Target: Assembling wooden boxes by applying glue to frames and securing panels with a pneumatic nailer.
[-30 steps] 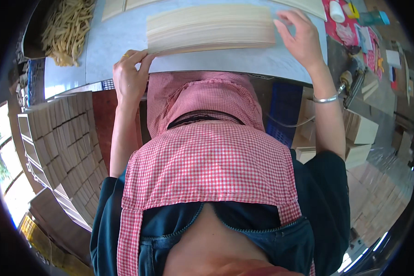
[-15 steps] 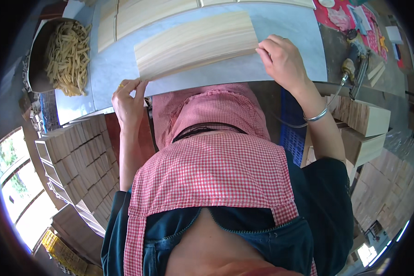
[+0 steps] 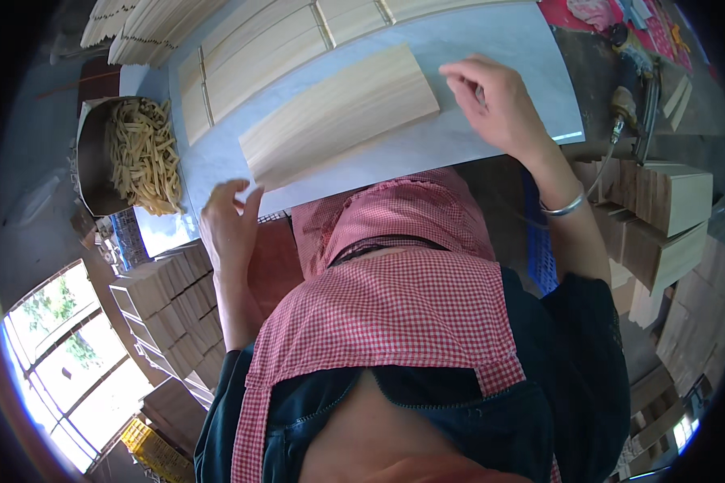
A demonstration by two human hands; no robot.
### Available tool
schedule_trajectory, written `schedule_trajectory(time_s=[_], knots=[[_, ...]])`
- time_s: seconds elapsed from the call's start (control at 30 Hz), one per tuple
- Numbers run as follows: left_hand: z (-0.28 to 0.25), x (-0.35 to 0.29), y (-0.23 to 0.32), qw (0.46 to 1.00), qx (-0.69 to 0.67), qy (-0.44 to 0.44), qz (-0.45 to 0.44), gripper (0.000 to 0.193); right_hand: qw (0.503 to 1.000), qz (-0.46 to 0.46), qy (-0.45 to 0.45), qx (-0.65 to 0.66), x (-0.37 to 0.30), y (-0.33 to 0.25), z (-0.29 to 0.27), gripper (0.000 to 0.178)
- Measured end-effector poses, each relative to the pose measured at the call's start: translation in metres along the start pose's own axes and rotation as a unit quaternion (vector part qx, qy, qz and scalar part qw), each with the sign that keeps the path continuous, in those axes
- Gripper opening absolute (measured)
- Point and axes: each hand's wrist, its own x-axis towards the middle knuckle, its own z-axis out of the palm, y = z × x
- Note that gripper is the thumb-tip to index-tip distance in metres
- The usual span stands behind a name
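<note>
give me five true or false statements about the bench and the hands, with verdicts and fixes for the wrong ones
1. The pale wooden panel lies on the light bench top. True.
2. The right hand is gripping the panel. False: its fingertips are apart from the panel's right end.
3. The left hand is close to the panel's near left corner. True.
4. A silver bracelet is on the left wrist. False: it is on the right wrist.
5. A heap of tan strips is to the left of the panel. True.
</note>
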Motion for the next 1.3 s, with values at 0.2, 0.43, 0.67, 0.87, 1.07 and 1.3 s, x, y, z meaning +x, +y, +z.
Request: schedule_trajectory(time_s=[0.2, 0.43, 0.67, 0.87, 1.07, 1.3], knots=[[0.047, 0.05, 0.088, 0.94, -0.026, 0.001, 0.341, 0.051, 0.992, 0.037, 0.124, 0.002, 0.023, -0.002, 0.049, 0.014], [0.085, 0.08, 0.115, 0.925, -0.081, -0.052, 0.368, 0.051, 0.985, 0.084, 0.148, 0.017, 0.03, -0.002, 0.067, 0.01], [0.093, 0.082, 0.116, 0.929, -0.118, -0.036, 0.35, 0.046, 0.972, 0.159, 0.157, 0.07, 0.031, -0.013, 0.069, 0.012], [0.098, 0.083, 0.117, 0.927, -0.138, -0.028, 0.347, 0.044, 0.967, 0.178, 0.166, 0.075, 0.033, -0.012, 0.071, 0.011], [0.098, 0.083, 0.124, 0.929, -0.143, -0.028, 0.34, 0.041, 0.965, 0.19, 0.167, 0.073, 0.036, -0.009, 0.071, 0.011], [0.096, 0.083, 0.122, 0.93, -0.166, -0.046, 0.324, 0.038, 0.973, 0.206, 0.066, 0.076, 0.022, 0.011, 0.03, 0.021]])
